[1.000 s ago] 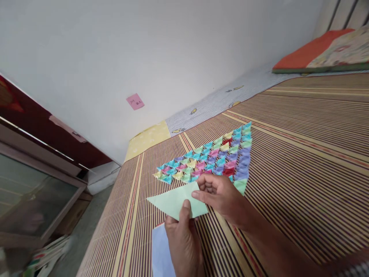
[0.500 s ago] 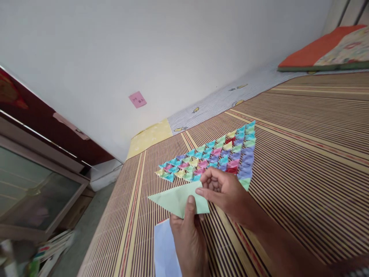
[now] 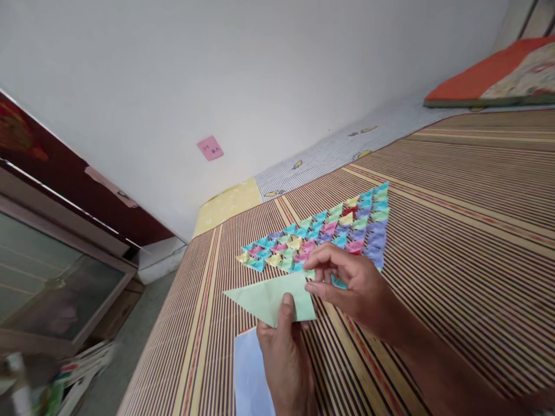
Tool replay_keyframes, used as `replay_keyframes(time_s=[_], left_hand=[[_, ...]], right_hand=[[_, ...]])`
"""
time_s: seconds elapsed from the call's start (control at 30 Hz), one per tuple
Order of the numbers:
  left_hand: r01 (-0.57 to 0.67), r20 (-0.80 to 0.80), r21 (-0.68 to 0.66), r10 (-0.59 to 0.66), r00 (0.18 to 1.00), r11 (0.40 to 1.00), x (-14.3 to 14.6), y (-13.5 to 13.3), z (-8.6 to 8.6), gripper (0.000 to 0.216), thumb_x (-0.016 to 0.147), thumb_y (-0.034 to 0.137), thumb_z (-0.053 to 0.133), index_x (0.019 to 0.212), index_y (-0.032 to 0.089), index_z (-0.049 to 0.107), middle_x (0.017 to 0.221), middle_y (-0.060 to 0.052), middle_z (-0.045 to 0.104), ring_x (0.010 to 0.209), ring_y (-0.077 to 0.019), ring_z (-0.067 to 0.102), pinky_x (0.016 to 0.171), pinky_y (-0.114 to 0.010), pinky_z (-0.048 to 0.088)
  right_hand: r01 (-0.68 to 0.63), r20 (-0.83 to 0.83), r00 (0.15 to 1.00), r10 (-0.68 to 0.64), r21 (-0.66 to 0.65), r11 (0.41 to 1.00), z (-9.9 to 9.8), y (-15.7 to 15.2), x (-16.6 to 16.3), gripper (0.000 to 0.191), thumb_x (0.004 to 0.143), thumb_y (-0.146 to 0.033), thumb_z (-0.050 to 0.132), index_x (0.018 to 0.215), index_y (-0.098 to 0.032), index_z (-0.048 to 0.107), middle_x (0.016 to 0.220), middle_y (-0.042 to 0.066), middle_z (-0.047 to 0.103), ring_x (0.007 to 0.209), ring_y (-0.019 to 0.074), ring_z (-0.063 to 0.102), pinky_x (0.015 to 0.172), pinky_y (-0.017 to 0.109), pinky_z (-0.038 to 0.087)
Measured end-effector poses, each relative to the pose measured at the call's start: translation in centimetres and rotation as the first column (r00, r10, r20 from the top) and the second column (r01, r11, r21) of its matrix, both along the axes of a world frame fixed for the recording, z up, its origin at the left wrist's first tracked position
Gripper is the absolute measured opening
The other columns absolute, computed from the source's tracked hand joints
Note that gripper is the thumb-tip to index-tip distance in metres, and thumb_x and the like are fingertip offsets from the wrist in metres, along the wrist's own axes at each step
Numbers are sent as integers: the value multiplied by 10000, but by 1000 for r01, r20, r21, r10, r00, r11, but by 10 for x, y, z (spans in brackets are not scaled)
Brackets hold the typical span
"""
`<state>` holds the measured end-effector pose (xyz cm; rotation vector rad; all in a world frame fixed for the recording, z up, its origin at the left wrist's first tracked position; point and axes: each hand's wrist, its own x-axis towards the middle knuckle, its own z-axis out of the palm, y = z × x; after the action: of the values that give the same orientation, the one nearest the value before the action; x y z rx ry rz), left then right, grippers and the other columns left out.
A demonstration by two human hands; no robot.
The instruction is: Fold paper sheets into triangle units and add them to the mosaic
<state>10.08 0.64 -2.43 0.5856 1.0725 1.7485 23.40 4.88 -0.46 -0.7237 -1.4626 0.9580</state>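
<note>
Pinches pale-green folded paper (image 3: 266, 297) in left hand (image 3: 287, 364), with thumb on its face and fingers behind. Has right hand (image 3: 355, 283) loosely curled at paper's right edge, with thumb and fingertips apart; can't tell if touching. Holds paper above striped mat (image 3: 455, 231), pointed end to the left. Below, on mat, partly behind left hand: blue paper (image 3: 249, 370). Just past paper: rows of small folded paper triangles (image 3: 329, 228) in blue, green, pink, yellow, purple and red, partly behind right hand. Along mat's far edge: yellow cloth (image 3: 228, 208), then checked cloth (image 3: 325, 156); orange-and-floral padded bedding (image 3: 468, 78) at far right. Beyond: white wall (image 3: 281, 75) with pink note (image 3: 210, 148), handwriting too small to read. At left: glass-paned cabinet (image 3: 60, 277), grey floor (image 3: 145, 318).
</note>
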Motion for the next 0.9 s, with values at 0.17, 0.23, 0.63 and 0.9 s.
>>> replay_keyframes(time_s=[0.17,0.23,0.63,0.9], left_hand=[[12,-45,-14,-13,999,1000,-2,0,-1,427,761,220,807,1175,161,717,983,-89,789,946,-246,749,819,-321,571],[6,-72,-21,-8,997,1000,-3,0,-3,437,761,222,809,1183,162,714,1008,-93,788,995,-260,742,860,-336,564],[0,-21,-3,-1,1000,1000,-4,0,-5,487,758,270,842,1219,193,704,1079,-78,782,979,-231,739,860,-318,574],[-3,-63,-13,2,998,1000,-2,1,-3,548,734,323,875,1228,173,692,1107,-99,777,1023,-259,734,920,-361,561]], right_hand=[[-31,132,991,21,76,997,2,1,2,151,852,-155,669,972,-231,720,1055,32,620,1003,199,577,895,329,440],[-27,148,989,23,31,999,3,1,2,105,840,-155,666,919,-219,692,998,26,616,965,197,570,836,319,440],[-112,-50,993,104,-192,975,-3,2,-3,175,832,-291,695,719,-192,606,774,1,595,768,174,555,707,304,431],[-65,-71,996,49,-246,967,0,2,-7,189,770,-293,715,663,-196,593,708,-7,592,691,161,542,652,295,427]])
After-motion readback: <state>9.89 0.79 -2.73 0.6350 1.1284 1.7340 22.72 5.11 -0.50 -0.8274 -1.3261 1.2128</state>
